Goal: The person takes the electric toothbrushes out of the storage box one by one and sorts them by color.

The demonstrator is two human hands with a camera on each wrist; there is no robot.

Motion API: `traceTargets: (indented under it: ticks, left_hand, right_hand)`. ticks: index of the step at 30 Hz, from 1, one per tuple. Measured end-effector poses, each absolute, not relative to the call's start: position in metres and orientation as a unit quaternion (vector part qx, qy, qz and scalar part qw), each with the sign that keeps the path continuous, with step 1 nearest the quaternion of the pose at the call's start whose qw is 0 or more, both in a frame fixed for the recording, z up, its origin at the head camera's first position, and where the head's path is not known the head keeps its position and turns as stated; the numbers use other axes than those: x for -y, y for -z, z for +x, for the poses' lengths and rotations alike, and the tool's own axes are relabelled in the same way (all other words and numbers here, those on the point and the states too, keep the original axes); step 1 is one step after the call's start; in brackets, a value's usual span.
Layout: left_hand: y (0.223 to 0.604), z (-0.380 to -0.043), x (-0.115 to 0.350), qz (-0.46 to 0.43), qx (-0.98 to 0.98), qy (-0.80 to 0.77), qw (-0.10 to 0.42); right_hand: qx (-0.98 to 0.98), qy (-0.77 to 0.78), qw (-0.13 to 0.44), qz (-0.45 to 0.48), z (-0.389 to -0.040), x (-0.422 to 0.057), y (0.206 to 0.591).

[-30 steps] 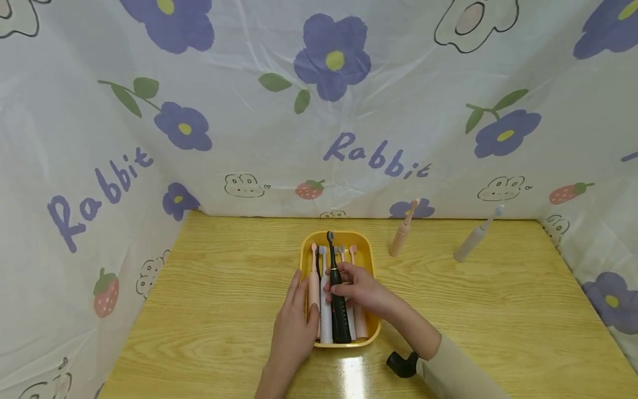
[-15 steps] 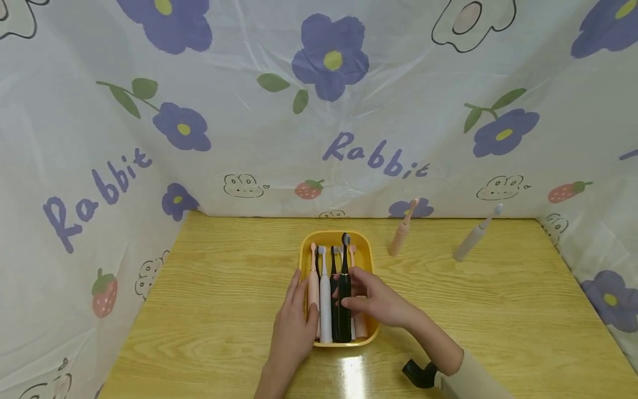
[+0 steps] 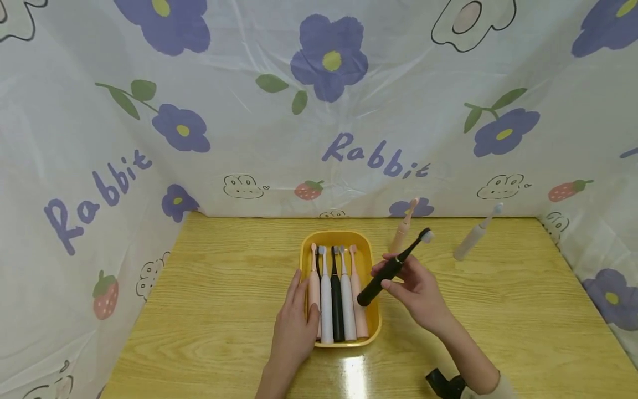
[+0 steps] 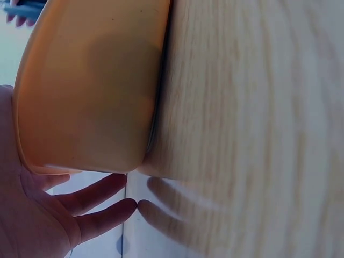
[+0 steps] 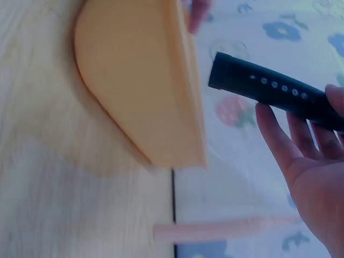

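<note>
My right hand (image 3: 423,299) holds a black electric toothbrush (image 3: 379,284) by its handle, tilted with the brush head up and to the right. It is raised over the right rim of a yellow bin (image 3: 366,259). In the right wrist view the toothbrush handle (image 5: 274,86) shows its row of marks. My left hand (image 3: 295,327) lies along the bin's left side, thumb over the rim, fingers fairly straight outside; the left wrist view shows the fingers (image 4: 102,215) spread past the bin's end. Inside lie pink, white and black electric toothbrushes, including a black one (image 3: 338,307).
A pink electric toothbrush (image 3: 400,235) stands upright at the back, right of the bin. Farther right stands a greyish-white one (image 3: 471,244). Behind the wooden table (image 3: 224,288) hangs a flower-printed sheet (image 3: 279,138). A black wrist device (image 3: 441,382) is by my right sleeve.
My right hand has lifted the black toothbrush out from among the others and moved it right, tilting it over the bin's edge. The left hand has stayed in place.
</note>
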State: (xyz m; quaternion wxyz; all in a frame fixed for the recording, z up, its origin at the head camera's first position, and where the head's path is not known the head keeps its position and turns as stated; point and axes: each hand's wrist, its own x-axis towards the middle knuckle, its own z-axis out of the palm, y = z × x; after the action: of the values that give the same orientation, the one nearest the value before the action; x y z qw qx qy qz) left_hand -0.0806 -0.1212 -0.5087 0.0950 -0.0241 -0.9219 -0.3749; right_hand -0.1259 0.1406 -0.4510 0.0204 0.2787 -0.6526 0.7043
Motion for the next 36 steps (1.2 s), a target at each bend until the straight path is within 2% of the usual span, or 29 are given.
traceTargets:
  ticks: [5,18,30,36]
  left_hand:
    - [0.508,-0.081,0.121,-0.019,0.921,0.379,0.089]
    - [0.508,-0.081,0.121,-0.022,0.921,0.378,0.091]
    - [0.511,-0.081,0.121,-0.026,0.920,0.380,0.093]
    - [0.511,-0.081,0.121,-0.025,0.920,0.380,0.095]
  right_hand:
    - [0.648,-0.718,0.084,0.240,-0.126,-0.169,0.445]
    - [0.619,-0.764,0.125,0.132,-0.117,-0.236,0.454]
    - [0.504,-0.830,0.239,0.021,-0.116,-0.286,0.455]
    - [0.520,-0.806,0.281,-0.040,-0.119,-0.305,0.458]
